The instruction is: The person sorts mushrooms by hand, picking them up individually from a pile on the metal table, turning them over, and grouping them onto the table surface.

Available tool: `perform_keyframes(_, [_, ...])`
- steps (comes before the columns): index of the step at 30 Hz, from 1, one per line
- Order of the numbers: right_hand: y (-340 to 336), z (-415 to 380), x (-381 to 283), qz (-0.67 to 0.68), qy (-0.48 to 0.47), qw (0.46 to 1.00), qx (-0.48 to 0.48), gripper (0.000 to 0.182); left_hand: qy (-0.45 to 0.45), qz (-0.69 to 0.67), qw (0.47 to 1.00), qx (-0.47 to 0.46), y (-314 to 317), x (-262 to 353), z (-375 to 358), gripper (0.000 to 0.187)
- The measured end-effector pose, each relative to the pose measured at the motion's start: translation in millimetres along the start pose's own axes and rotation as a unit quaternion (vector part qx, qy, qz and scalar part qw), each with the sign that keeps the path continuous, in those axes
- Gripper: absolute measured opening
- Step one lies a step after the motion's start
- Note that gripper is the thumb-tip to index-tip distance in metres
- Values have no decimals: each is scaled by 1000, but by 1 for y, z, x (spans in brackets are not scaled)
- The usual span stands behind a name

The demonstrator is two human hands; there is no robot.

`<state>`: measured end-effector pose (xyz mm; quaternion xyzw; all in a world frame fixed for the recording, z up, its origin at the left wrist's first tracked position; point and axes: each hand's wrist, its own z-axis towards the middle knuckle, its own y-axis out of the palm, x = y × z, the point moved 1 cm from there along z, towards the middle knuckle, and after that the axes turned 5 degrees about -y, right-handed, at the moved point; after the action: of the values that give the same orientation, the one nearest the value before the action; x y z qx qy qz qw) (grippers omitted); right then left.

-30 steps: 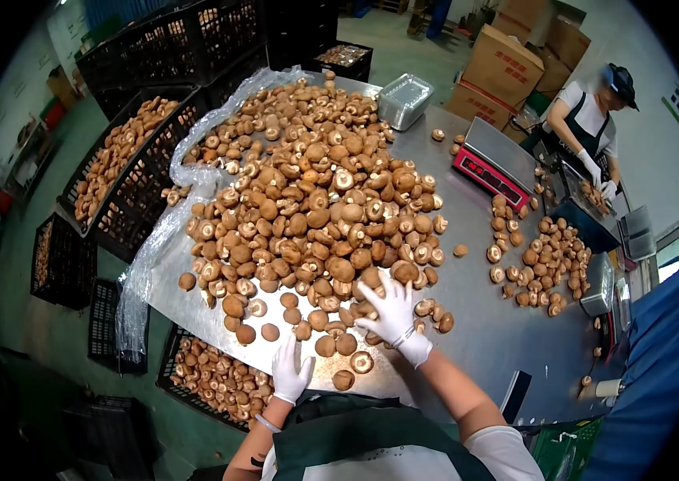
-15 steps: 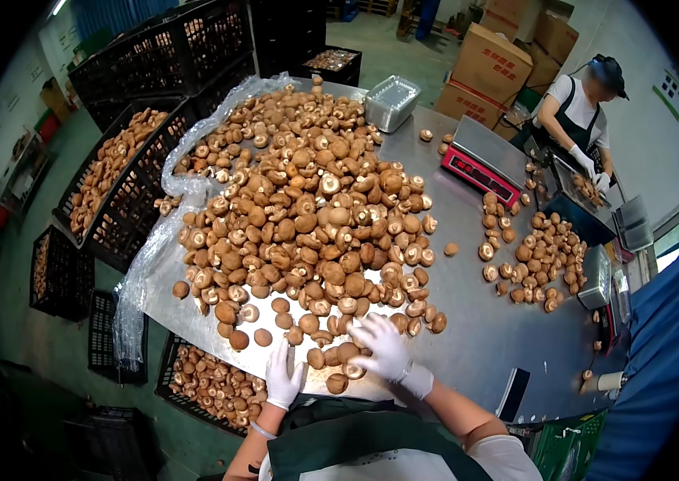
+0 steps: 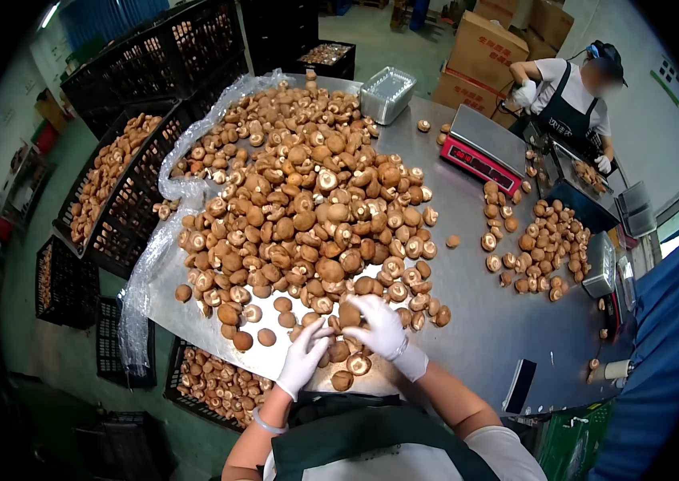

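Observation:
A large heap of brown mushrooms [image 3: 299, 216] covers the metal table in front of me. My right hand [image 3: 383, 329], in a white glove, has a mushroom [image 3: 348, 314] between its thumb and fingers at the near edge of the heap. Close by on the left, my left hand [image 3: 302, 361], also gloved, reaches in with fingers extended and thumb apart, beside a few loose mushrooms. I see nothing held in it. Two single mushrooms, one cap down [image 3: 358, 364] and one cap up [image 3: 342, 380], lie just below my right hand.
Clear plastic trays [image 3: 387, 94] stand at the table's back, near a red scale [image 3: 483, 152]. A smaller mushroom pile [image 3: 552, 248] and a phone-like dark slab [image 3: 519, 386] are on the right. Black crates [image 3: 127, 188] line the left. A co-worker [image 3: 568, 104] stands back right.
My left hand has moved up and right, toward my right hand. My right hand has closed around a mushroom. The co-worker has raised one hand away from the tray.

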<state>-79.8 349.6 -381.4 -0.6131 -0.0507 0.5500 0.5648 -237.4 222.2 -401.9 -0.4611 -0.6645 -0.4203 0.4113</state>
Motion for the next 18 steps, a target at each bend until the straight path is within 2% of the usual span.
perform_keyframes(1, [2,-8,-10,-19,-45,999,1,61,-76,-89,991,-56,2,-1,1,51])
perform_keyframes(3, [8,-21,-27,59,-46,997,-32,61,-103,-171,977,-81,12,0,-2,52])
perform_keyframes(4, [7,-23,-37,79,-66,995,-3,52,-100,-214,969,-79,14,-6,-1,51])
perform_keyframes(5, [6,-24,-40,82,-67,994,-8,52,-100,-216,968,-74,11,-6,-3,51])
perform_keyframes(7, [3,-25,-45,253,12,967,-1,41,-117,-267,950,-114,7,3,-10,50])
perform_keyframes(8, [1,-23,-47,252,8,967,26,32,-114,-280,948,-97,9,8,-14,48])
perform_keyframes(11, [0,-20,-50,242,14,970,7,29,-109,-292,944,-108,6,3,-19,46])
perform_keyframes(13, [1,-20,-54,235,4,972,-6,25,-97,-262,956,-84,6,-1,-21,40])
perform_keyframes(15, [5,-20,-56,225,-6,974,-17,21,-55,-148,987,-25,0,-14,-22,36])
perform_keyframes(17, [12,-23,-54,244,-38,969,-6,15,-50,-130,990,-11,-3,-17,-26,34])
perform_keyframes(18, [12,-24,-59,279,-3,960,-24,12,-71,-143,987,-16,-5,-19,-30,34])
